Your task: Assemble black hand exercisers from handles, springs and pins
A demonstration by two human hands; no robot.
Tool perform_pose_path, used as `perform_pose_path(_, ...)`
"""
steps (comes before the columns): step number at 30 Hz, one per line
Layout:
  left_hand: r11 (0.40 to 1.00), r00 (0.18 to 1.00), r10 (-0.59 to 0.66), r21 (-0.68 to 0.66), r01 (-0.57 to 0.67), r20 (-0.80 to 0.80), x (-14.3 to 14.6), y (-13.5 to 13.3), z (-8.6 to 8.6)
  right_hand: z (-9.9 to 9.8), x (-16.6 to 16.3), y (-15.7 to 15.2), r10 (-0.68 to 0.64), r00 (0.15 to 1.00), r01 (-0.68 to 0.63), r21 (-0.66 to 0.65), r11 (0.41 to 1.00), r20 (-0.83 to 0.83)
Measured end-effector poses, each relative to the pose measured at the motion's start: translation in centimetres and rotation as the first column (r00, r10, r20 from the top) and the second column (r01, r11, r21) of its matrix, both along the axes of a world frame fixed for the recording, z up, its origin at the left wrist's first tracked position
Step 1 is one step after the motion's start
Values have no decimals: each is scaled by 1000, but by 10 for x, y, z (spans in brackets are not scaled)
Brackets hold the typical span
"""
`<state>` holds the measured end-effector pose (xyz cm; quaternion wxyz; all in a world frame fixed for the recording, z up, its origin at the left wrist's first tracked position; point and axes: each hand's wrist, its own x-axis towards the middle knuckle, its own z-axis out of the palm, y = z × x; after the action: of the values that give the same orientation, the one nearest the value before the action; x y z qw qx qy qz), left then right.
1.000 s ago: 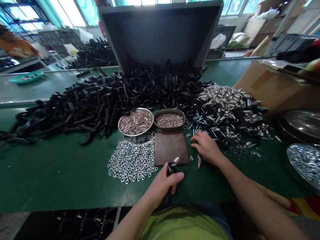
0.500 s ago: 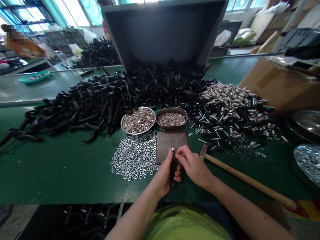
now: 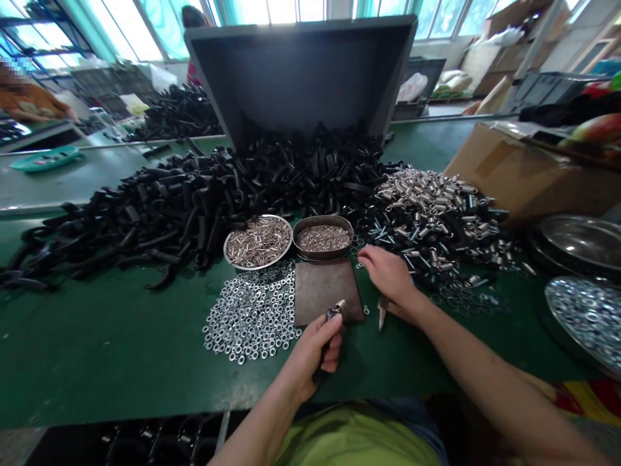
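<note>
My left hand (image 3: 317,349) is wrapped round a black plastic handle (image 3: 333,314), above the table's front edge. A shiny metal coil spring (image 3: 341,305) sticks out of the handle's top. My right hand (image 3: 388,268) is farther forward, its thumb and fingertips pinched together beside several thin metal rings (image 3: 356,243). Whether a ring is between those fingertips is too small to tell. Under my right wrist lies a hammer (image 3: 383,312), its wooden handle mostly hidden by the forearm. A square dark metal plate (image 3: 325,288) lies between my hands.
Loose nuts (image 3: 252,317) cover the table left of the plate. Behind it stand a dish of metal pins (image 3: 259,241) and an oval tin of small parts (image 3: 324,238). Black handles (image 3: 169,200) spill from a grey crate (image 3: 301,77). Springs (image 3: 431,191) and a carton (image 3: 524,168) are right.
My right hand has left the black handle and moved forward and right to the rings. My left hand still holds the handle, now lower and tilted. The camera view has shifted slightly.
</note>
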<state>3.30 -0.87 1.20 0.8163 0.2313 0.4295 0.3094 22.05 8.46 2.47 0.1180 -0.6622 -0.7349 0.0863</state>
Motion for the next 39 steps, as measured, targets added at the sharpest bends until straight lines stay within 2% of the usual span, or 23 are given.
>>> perform_pose_path(2, 995, 995, 66, -74, -60, 73, 0, 2, -4, -7, 13, 29, -55, 994, 53, 23, 998, 96)
perform_pose_path(5, 976, 976, 150, -184, -120, 158, -1, 8, -9, -16, 23, 56, -31, 990, 35, -30, 999, 138)
perform_pose_path(8, 944, 951, 258, -256, -210, 171, -2, 17, -12, -16, 22, 61, -8, 991, 14, -44, 999, 134)
perform_pose_path(11, 904, 902, 374, -303, -302, 217, -6, 24, -14, -3, 16, 44, 31, 996, -29, -24, 999, 84)
perform_pose_path(12, 895, 881, 403, -309, -322, 249, -7, 26, -14, 3, 12, 34, 68, 998, -68, -11, 998, 13)
perform_pose_path(14, 885, 842, 441, -307, -350, 310, -8, 28, -14, 14, 3, 8, 165, 953, -163, 30, 986, -252)
perform_pose_path(16, 881, 823, 456, -304, -363, 338, -7, 29, -13, 24, -10, -18, 241, 801, -235, 82, 969, -548)
perform_pose_path(17, 879, 821, 460, -302, -368, 339, -5, 29, -12, 27, -16, -30, 260, 736, -252, 104, 962, -625)
perform_pose_path(18, 879, 821, 461, -297, -372, 336, -3, 29, -11, 28, -23, -41, 277, 706, -264, 121, 957, -651)
perform_pose_path(20, 883, 828, 457, -278, -378, 325, 1, 28, -10, 28, -36, -56, 335, 719, -300, 162, 940, -610)
perform_pose_path(24, 872, 816, 486, -229, -432, 312, 8, 26, -12, 17, -55, -68, 467, 781, -381, 275, 883, -414)
perform_pose_path(27, 841, 780, 541, -202, -502, 313, 8, 25, -14, 12, -62, -69, 478, 821, -362, 361, 859, -313)
perform_pose_path(30, 844, 775, 533, -143, -518, 338, 5, 24, -11, 10, -63, -69, 488, 808, -340, 416, 844, -329)
perform_pose_path(34, 828, 783, 560, -135, -545, 271, 6, 23, -7, 10, -61, -68, 578, 777, -441, 440, 782, -250)
perform_pose_path(36, 805, 775, 591, -107, -583, 225, 8, 22, -6, 10, -62, -66, 566, 792, -457, 392, 798, -230)
perform_pose_path(39, 769, 770, 617, 81, -634, 166, 10, 19, -7, 9, -66, -62, 395, 837, -331, 223, 917, -379)
